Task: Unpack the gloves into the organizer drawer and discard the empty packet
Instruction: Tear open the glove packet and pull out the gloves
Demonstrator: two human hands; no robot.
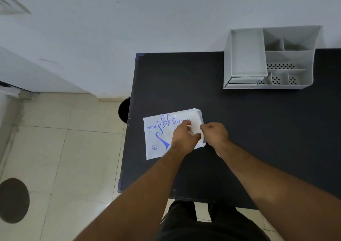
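Both hands meet over the right end of the glove packet (166, 135), which lies flat on the black table (239, 130) near its left edge. Farthest left in the view, on the tiled floor (55, 148), sits a dark round patch (13, 200), and a dark round bin (124, 109) peeks out from beside the table's left edge, mostly hidden by the tabletop. The packet is white plastic with a blue hand outline, the words "Disposable Polyethylene Gloves" and a circled L near its lower left corner. The left hand (184, 135) rests on the packet's right half, fingers curled, thumb and fingertips pinching the plastic at the open end. The right hand (215, 132) is just beside it, closed in a loose fist whose fingertips pinch the same end of the packet from the right, where the plastic is folded up and slightly lifted off the table. Whether gloves are coming out cannot be told; the hands cover the opening. Well apart, at the far right of the table against the white wall (166, 19), stands a grey desk organizer (269, 59) with a shallow tray on top at its left, a drawer (243, 81) beneath that tray, and several perforated compartments to its right.
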